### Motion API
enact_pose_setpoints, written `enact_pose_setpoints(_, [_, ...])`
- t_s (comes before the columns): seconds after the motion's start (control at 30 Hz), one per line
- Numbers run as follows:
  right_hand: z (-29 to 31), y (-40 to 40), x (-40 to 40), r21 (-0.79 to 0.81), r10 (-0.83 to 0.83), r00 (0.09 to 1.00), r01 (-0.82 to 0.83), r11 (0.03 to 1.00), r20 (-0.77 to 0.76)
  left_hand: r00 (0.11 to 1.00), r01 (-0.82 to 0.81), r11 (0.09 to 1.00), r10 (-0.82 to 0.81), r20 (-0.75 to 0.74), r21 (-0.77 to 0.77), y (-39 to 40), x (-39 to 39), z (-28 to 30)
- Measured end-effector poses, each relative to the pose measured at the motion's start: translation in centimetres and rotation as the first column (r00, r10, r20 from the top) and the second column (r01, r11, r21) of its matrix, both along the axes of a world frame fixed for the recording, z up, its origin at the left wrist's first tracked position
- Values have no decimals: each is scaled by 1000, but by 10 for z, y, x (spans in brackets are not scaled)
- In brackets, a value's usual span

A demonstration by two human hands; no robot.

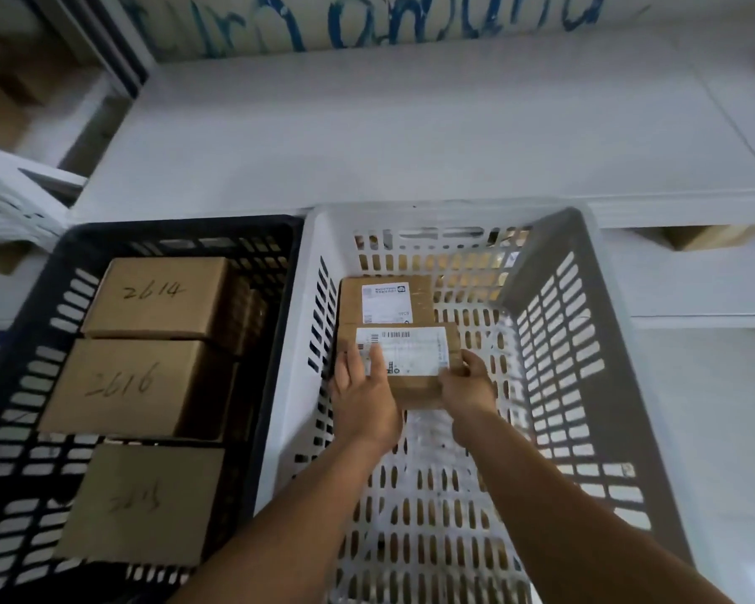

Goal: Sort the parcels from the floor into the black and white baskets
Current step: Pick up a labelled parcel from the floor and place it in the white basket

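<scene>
Both hands, left hand (pixel 364 396) and right hand (pixel 467 385), gripped the labelled parcel (pixel 410 364) low inside the white basket (pixel 585 324); it looked light and stiff; its near corners seemed the best hold.

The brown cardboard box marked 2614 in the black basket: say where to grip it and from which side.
Judging by its pose, come from above and grip the brown cardboard box marked 2614 across its two short ends. It lies flat in the black plastic basket, its near long side seems to butt the box marked 2616, and the far side sits close to the wall. The right end shows a gap for fingers.
</scene>
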State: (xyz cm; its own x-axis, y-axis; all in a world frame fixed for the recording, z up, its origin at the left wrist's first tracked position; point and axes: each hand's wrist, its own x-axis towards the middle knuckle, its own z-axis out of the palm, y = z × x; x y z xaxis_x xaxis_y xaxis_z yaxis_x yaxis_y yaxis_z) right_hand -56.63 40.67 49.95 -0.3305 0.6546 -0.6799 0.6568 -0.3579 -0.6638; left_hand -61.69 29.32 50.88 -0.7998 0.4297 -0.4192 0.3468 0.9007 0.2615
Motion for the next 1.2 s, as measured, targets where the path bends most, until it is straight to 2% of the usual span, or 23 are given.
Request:
enact_pose_setpoints(0.23, [2,-6,1,-28,-6,999,4,1000,-51,999,13,1000,-13,31,6,-2,-4,-2])
enact_pose_setpoints(0.37, [17,-5,7,-66,-1,998,-3,998,-61,1000,8,997,-10,29,72,-4,-4,5])
enact_pose_setpoints(0.47, [36,-9,16,-100,-56,995,48,994,-81,1000,-28,983,27,11,181,-3,1,17])
enact_pose_setpoints(0.57, [60,-14,29,-106,-98,986,85,991,-134,995,-97,952,83,59,291,1,12,36])
enact_pose_setpoints(0.73, [111,-31,58,-52,-177,958,170,984,-225,993,-104,885,70,91,453,1,39,74])
enact_pose_setpoints(0.83, [138,-49,83,-28,-242,925,245,969,-294,985,-125,829,38,169,545,-5,58,98])
enact_pose_setpoints(1.0, [164,-79,132,55,-328,893,361,931,-309,973,-86,763,-75,220,641,-28,97,132])
enact_pose_setpoints(1.2, [178,-119,199,26,-511,780,556,831,-360,914,-36,673,-277,296,738,-54,158,156])
